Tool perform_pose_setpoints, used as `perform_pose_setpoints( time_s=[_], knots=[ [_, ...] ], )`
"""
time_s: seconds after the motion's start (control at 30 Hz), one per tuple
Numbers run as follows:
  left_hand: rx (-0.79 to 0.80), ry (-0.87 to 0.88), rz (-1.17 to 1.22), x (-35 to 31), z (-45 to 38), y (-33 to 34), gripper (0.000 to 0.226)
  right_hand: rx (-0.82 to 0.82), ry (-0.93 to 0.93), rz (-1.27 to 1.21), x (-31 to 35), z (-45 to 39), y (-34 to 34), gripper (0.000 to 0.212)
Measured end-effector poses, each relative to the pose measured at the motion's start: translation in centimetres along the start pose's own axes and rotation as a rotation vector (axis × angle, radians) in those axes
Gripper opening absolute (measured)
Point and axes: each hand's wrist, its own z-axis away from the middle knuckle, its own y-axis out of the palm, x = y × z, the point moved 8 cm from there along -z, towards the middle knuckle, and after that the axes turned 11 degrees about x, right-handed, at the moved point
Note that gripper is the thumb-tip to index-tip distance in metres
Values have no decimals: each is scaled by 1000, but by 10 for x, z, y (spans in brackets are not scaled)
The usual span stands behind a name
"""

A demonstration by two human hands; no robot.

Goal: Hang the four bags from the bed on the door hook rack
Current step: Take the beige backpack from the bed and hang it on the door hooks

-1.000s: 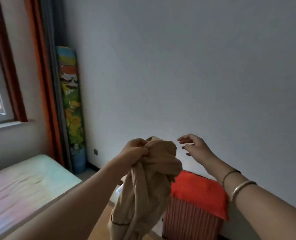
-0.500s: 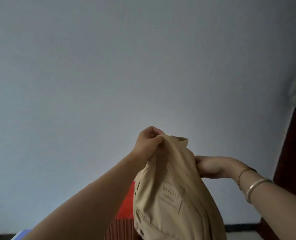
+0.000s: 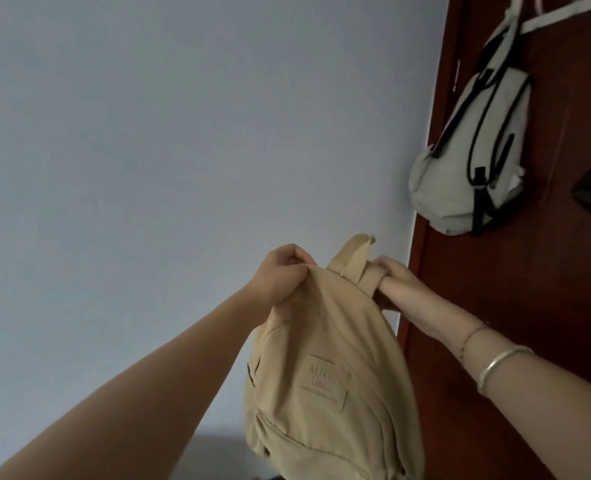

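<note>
- Gripping the tan backpack [image 3: 325, 368] top, the left hand [image 3: 280, 271] bunches fabric, arm outstretched.
- Right hand [image 3: 396, 284] fingers curl through its top loop.
- Backpack hangs upright below both grips, label facing the camera.

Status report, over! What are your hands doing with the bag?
Left hand grips tan backpack top. Right hand holds its strap. Pale backpack already hangs on door. Nothing blocking.
</note>
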Motion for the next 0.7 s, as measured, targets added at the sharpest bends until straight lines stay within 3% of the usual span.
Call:
perform_pose_setpoints(
  time_s=[0.07, 0.17, 0.27, 0.37, 0.47, 0.6, 0.7],
  knots=[
    [32, -9, -29, 9, -30, 4, 30, -59, -53, 44, 13, -11, -25, 9],
    [151, -30, -96, 23, -86, 12, 28, -168, -152, 34, 37, -34, -61, 30],
    [385, -26, -154, 23, -140, 37, 26, -217, -212, 102, 56, -59, -88, 35],
    [661, 37, -164, 4, -182, 74, 40, -277, -189, 122, 59, -86, -110, 35],
    [890, 162, -110, -29, -225, 116, 45, -356, -150, 174, 64, -114, -146, 37],
    [999, 293, -48, -64, -276, 161, 34, -516, -91, 143, 61, -119, -215, 28],
    [1086, 339, 29, -88, -305, 196, 31, -536, -55, 80, 50, -106, -264, 22]
  ],
)
